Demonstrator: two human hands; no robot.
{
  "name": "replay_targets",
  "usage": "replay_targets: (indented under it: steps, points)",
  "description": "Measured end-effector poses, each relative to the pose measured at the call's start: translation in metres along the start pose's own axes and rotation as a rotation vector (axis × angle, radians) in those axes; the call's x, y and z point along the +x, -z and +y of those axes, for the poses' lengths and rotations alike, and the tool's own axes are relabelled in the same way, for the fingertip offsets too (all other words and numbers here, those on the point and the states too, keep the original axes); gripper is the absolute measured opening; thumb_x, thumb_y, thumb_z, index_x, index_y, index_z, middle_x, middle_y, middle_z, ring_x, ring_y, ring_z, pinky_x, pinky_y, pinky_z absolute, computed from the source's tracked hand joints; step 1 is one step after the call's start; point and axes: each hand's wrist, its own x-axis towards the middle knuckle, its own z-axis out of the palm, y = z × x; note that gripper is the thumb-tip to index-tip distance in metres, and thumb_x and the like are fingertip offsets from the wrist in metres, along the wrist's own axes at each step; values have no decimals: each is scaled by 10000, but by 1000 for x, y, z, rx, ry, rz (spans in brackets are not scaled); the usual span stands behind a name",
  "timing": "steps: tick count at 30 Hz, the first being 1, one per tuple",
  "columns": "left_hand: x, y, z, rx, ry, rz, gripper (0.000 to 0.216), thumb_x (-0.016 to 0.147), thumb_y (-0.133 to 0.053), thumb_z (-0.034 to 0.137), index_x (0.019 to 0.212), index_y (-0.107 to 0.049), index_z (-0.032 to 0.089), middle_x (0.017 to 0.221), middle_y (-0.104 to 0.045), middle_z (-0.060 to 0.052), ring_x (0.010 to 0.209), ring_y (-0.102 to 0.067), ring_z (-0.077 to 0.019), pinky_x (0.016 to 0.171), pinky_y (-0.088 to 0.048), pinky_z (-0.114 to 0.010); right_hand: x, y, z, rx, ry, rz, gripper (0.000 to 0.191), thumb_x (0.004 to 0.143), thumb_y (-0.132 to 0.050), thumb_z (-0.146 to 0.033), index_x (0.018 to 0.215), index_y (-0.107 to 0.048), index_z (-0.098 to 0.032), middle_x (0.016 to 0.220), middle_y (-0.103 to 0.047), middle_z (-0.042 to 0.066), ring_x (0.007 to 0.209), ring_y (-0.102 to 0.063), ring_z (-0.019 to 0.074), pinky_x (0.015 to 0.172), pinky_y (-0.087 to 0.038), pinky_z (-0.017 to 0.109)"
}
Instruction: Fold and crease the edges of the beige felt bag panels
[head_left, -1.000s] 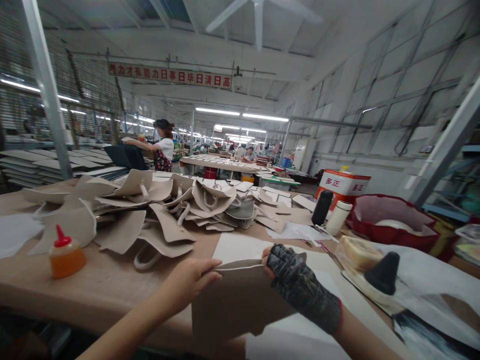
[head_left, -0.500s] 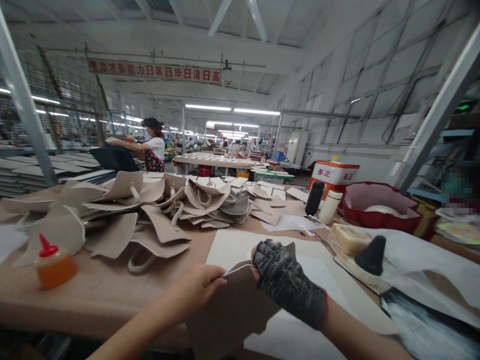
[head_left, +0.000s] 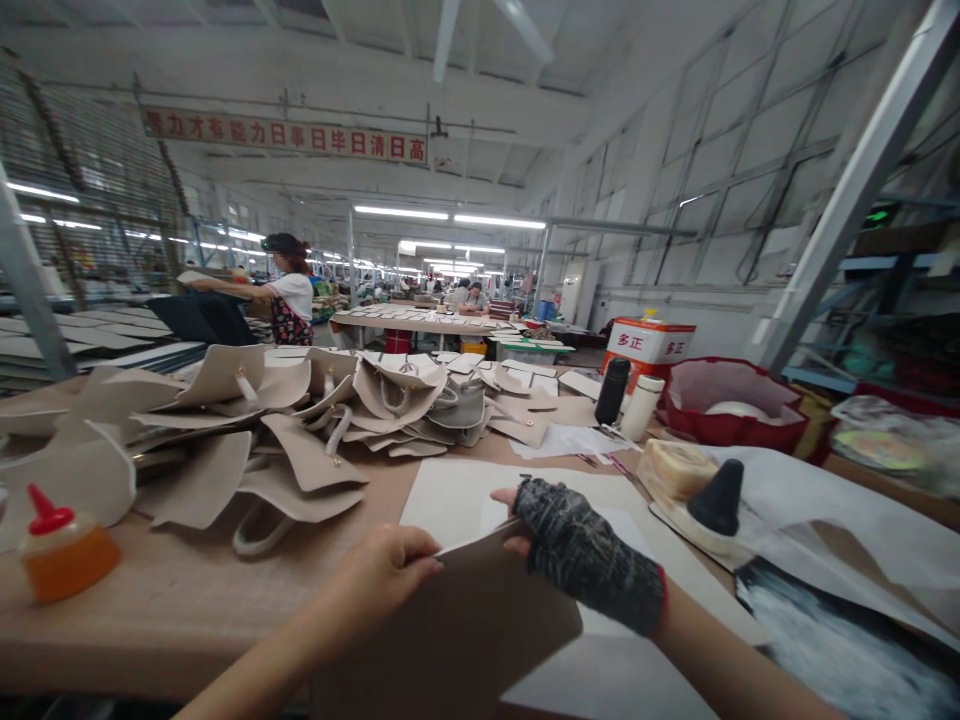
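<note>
A taupe leather panel (head_left: pixel 457 630) with a pale edge is held up in front of me, over the table's near side. My left hand (head_left: pixel 401 565) is bare and pinches the panel's upper left corner between thumb and fingers. On my right hand (head_left: pixel 540 515) is a dark grey fingerless knit glove with a red cuff. Its thumb and fingers close around the panel's upper edge, and one fingertip points left above it. Beneath the panel lie white sheets (head_left: pixel 442 490) on the brown tabletop.
Taupe bag pieces with handles (head_left: pixel 307 470) are heaped at left and centre. A red-capped glue bottle (head_left: pixel 67 555) stands front left. At right are a black bottle (head_left: pixel 613 390), a white bottle (head_left: pixel 642 408), a black cone (head_left: pixel 718 498) and a red basin (head_left: pixel 739 410). A co-worker (head_left: pixel 289 290) stands beyond.
The panel's upper edge has gone from wavy to nearly straight. My right hand has turned slightly, with a finger now stretched left. The whole view has shifted a little to the right.
</note>
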Motion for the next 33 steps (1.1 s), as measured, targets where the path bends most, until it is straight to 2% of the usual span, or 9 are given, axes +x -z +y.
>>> replay_targets:
  steps: [6, 12, 16, 20, 24, 27, 30, 33]
  points:
    - [-3, 6, 4, 30, -44, -4, 243, 763, -473, 267, 787, -706, 198, 708, -684, 5, 681, -589, -167, 592, -386, -208, 2, 3, 4, -80, 25, -62, 145, 802, -519, -259, 867, -635, -201, 818, -626, 38, 762, -547, 199, 704, -403, 320]
    - [-5, 15, 7, 43, -42, -52, 244, 777, -479, 294, 796, -695, 184, 767, -689, -3, 744, -597, -172, 633, -402, -205, 1, 3, 1, -21, 173, 19, 317, 903, -352, -349, 753, -585, -194, 716, -583, 31, 672, -496, 167, 670, -356, 311]
    - [-2, 11, 11, 56, -91, -57, 257, 800, -459, 293, 879, -686, 203, 841, -697, -7, 789, -599, -170, 675, -405, -209, 0, 4, -2, 34, 232, 67, 360, 923, -302, -360, 734, -557, -193, 699, -559, 21, 664, -463, 160, 648, -332, 302]
    - [1, 1, 22, 112, -137, -27, 266, 821, -445, 302, 875, -685, 202, 822, -699, -20, 754, -603, -166, 647, -397, -214, 0, 5, -5, 6, 251, 46, 313, 916, -321, -315, 752, -562, -200, 710, -558, 22, 674, -467, 165, 651, -339, 303]
    - [4, -8, 31, 162, -137, -6, 242, 809, -457, 262, 854, -691, 219, 811, -708, -18, 764, -616, -172, 638, -398, -216, 0, 3, -14, -185, 190, -61, 162, 843, -439, -264, 777, -579, -217, 737, -585, 30, 713, -514, 205, 730, -367, 373]
    - [5, -12, 35, 165, -139, 9, 249, 821, -453, 289, 837, -694, 230, 809, -713, -19, 779, -623, -183, 638, -408, -219, 1, -4, -26, -339, 170, -99, 97, 780, -508, -261, 784, -577, -193, 759, -601, 62, 721, -532, 243, 730, -386, 416]
    - [4, -10, 36, 171, -124, 19, 253, 823, -457, 324, 871, -694, 247, 864, -713, -21, 834, -619, -196, 679, -418, -231, -2, -10, -30, -367, 214, -76, 98, 761, -515, -262, 753, -571, -182, 733, -601, 72, 691, -533, 241, 702, -400, 401]
    - [3, -2, 31, 230, -83, -31, 271, 823, -445, 327, 882, -691, 228, 865, -707, -39, 823, -617, -206, 696, -418, -249, -7, -11, -24, -288, 196, 2, 118, 779, -489, -253, 713, -564, -189, 715, -599, 56, 690, -534, 224, 733, -397, 388]
